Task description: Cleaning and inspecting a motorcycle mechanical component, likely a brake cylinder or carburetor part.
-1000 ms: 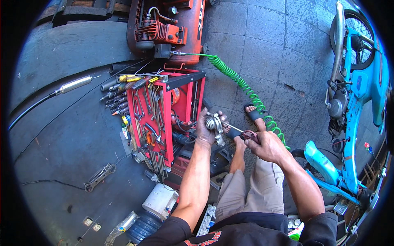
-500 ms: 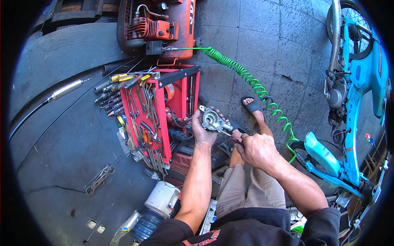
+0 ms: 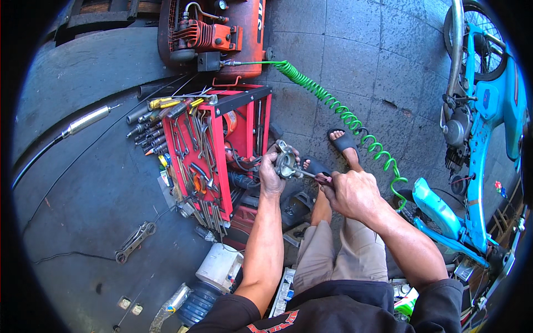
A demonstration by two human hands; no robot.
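Observation:
My left hand [image 3: 272, 172] is closed around a grey cast-metal housing [image 3: 286, 162] with a round hollow and a protruding lug. My right hand [image 3: 355, 193] grips the dark red handle [image 3: 323, 180] of a screwdriver. Its metal shaft [image 3: 306, 173] points left and meets the housing's lower right edge; the exact spot of its tip is hidden. Both hands are held out over my lap and feet.
At left stands a red tool cart [image 3: 222, 161] full of wrenches and screwdrivers. Behind it is an orange air compressor [image 3: 214, 36], with a coiled green hose [image 3: 338, 108] running to the right. A blue motorcycle frame [image 3: 478, 139] stands at right. A white container [image 3: 219, 267] sits near me.
The housing has been tilted in my left hand, so its hollow faces more toward the screwdriver. My right hand has shifted slightly right and down, still gripping the handle.

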